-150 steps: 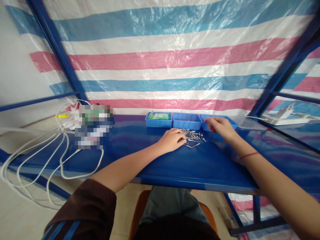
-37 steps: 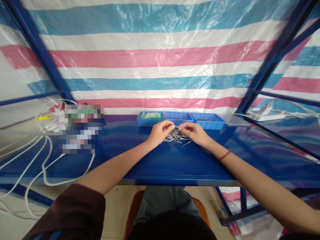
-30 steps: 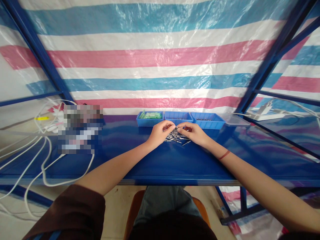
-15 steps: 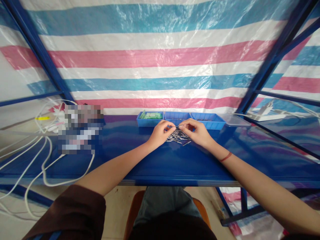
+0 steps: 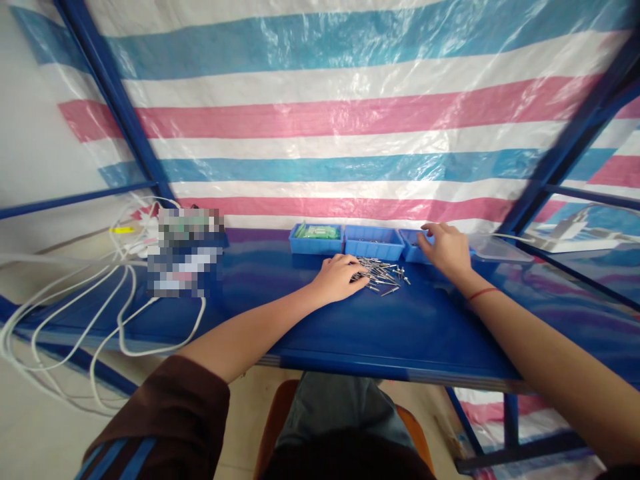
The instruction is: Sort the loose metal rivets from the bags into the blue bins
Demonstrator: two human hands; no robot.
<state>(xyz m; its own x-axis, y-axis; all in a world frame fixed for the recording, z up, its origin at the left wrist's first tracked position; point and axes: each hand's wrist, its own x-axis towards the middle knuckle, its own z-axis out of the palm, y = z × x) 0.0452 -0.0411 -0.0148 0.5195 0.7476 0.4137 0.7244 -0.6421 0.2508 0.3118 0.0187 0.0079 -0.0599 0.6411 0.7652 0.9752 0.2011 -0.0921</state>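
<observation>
A loose pile of thin silver metal pieces that look like blind rivets (image 5: 379,272) lies on the blue tabletop (image 5: 320,333). At the pile's left edge, my left hand (image 5: 341,277) rests with bent fingers over the pieces, thumb apart from the fingers. My right hand (image 5: 447,250) is over the right blue bin (image 5: 413,252), thumb and index finger apart, with nothing visible between them. Small metal pieces lie in the middle blue bin (image 5: 374,249); the right bin is partly covered by my hand.
The left blue bin (image 5: 316,245) contains a green packet (image 5: 318,232). A clear plastic lid (image 5: 503,249) lies to the right of the bins. White cables (image 5: 131,313) and a blurred-out patch occupy the left side. Blue frame posts (image 5: 113,113) stand at both sides before a striped sheet.
My hands were together over the pile, pinching a thin metal piece. Now they are apart: the right has moved right to the right bin, the left down onto the pile. The view has shifted slightly.
</observation>
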